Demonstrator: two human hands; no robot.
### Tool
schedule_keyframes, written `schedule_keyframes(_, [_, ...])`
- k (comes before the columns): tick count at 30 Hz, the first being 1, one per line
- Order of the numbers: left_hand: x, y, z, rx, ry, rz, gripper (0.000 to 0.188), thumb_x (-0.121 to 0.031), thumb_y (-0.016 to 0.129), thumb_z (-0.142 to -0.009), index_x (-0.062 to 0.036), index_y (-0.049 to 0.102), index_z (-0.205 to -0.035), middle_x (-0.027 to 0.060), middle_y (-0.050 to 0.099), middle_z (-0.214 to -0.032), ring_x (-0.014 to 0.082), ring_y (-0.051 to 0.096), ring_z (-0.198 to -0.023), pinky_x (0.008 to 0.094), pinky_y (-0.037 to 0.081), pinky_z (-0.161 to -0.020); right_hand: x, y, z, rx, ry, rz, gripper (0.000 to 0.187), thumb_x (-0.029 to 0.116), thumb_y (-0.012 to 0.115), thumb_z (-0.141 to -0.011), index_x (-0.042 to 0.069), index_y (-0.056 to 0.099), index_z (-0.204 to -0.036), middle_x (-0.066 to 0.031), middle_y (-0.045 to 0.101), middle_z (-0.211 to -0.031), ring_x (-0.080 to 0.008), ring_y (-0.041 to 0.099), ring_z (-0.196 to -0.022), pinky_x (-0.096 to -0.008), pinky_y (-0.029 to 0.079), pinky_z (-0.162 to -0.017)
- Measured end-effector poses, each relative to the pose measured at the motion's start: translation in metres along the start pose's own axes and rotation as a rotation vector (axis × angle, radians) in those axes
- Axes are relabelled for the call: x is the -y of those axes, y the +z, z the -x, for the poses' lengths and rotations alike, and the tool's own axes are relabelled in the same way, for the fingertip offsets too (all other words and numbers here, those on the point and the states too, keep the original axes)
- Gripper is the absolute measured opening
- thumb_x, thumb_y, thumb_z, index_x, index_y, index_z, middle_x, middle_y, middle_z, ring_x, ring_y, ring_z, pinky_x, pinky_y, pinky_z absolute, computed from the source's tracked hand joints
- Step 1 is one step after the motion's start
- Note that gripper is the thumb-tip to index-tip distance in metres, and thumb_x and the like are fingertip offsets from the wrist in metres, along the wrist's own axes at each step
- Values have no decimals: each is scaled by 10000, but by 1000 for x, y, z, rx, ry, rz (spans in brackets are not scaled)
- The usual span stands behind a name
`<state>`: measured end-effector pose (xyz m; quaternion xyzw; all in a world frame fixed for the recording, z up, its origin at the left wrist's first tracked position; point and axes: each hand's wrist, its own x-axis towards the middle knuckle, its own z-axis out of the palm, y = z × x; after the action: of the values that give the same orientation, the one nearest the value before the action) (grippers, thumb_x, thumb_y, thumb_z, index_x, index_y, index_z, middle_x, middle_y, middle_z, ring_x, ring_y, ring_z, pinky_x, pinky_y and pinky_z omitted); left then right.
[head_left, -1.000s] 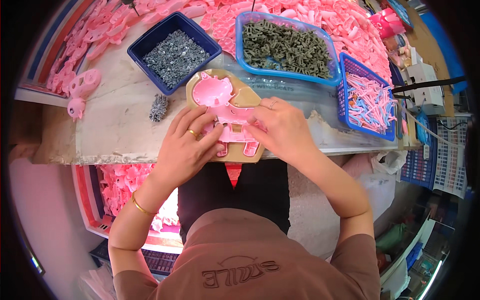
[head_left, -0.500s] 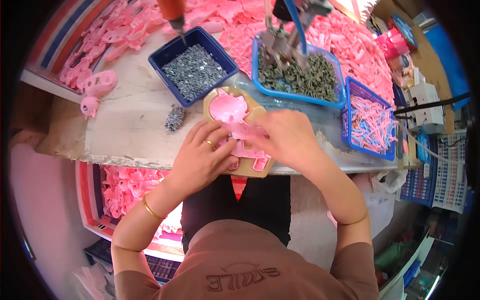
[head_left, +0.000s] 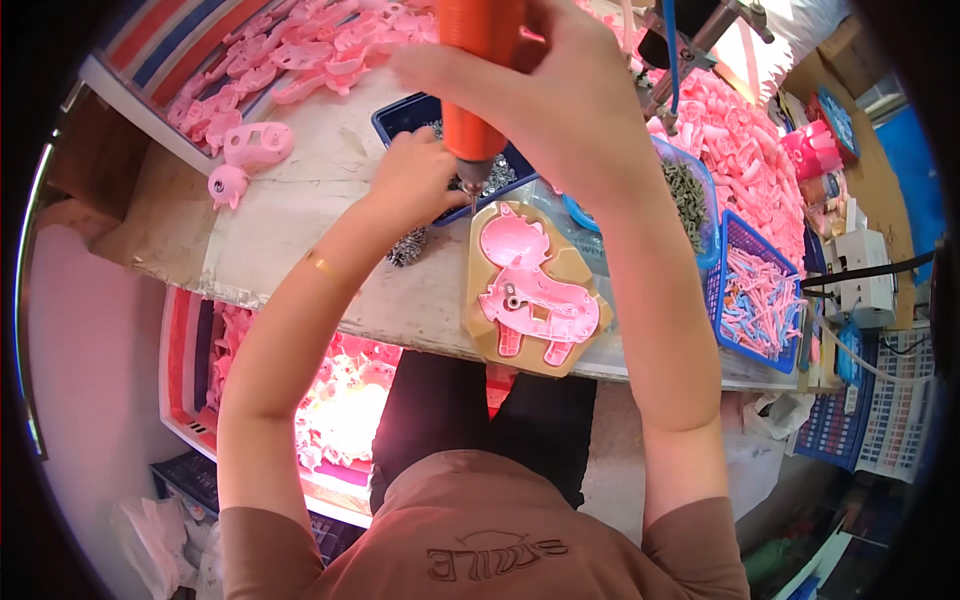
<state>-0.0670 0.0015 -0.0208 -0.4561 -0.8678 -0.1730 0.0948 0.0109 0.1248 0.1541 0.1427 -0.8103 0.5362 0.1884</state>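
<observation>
Above the pink toy shell [head_left: 535,295], the right hand [head_left: 560,95] gripped an orange screwdriver [head_left: 478,80]; the left hand [head_left: 420,180] pinched its tip, steadying a screw.

1. A small toy assembly workshop is shown.
2. Heaps of identical pink plastic parts [head_left: 300,50] are piled on the table [head_left: 300,230].
3. Screws are kept in a blue tray [head_left: 400,112], and pink and blue pieces in a blue basket [head_left: 720,300].
4. A pink animal-shaped shell [head_left: 535,295] is seated in a brown jig [head_left: 485,340].
5. An orange powered screwdriver [head_left: 475,80] is suspended above.
</observation>
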Motion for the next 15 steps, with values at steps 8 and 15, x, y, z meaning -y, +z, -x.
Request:
schedule_keyframes(8, [29, 38, -18, -62, 35, 37, 118, -255, 740, -777, -145, 726, -817, 24, 698, -829, 273, 601, -943, 419, 473, -788, -35, -20, 37, -3, 165, -38, 463, 233, 800, -811, -19, 612, -1151, -62, 664, -961, -127, 644, -879, -271, 525, -788])
schedule_keyframes(15, [-23, -13, 6, -114, 141, 57, 103, -191, 716, -803, -116, 697, -871, 32, 668, -853, 264, 602, -868, 404, 499, -754, -44, -25, 43, -3, 95, -192, 357, 147, 738, -834, -20, 589, -1112, -52, 661, -911, -118, 640, -821, -285, 524, -743])
